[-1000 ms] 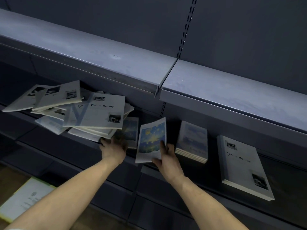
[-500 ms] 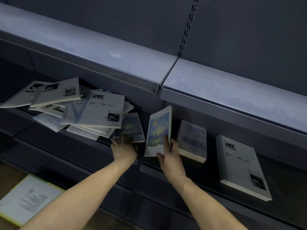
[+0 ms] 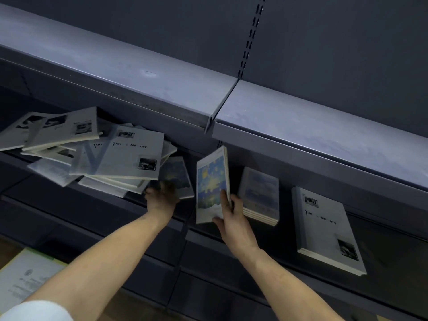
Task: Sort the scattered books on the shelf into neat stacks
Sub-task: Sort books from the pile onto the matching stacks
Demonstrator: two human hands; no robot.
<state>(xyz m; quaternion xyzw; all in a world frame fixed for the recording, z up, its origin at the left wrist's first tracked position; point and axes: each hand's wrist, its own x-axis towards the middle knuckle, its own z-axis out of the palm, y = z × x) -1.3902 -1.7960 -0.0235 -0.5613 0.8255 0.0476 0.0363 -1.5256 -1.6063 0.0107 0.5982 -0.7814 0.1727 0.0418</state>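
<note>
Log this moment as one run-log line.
right hand holds painted-cover book upright | left hand grips second painted book beside pile | neat stack right

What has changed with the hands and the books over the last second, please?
The right hand has tipped the blue-and-yellow book from a slant to nearly upright and carried it right, towards the small stack. The left hand has reached forward onto a darker blue book beside the scattered pile; whether it grips is unclear. Pile, small stack and large grey stack stayed put.
</note>
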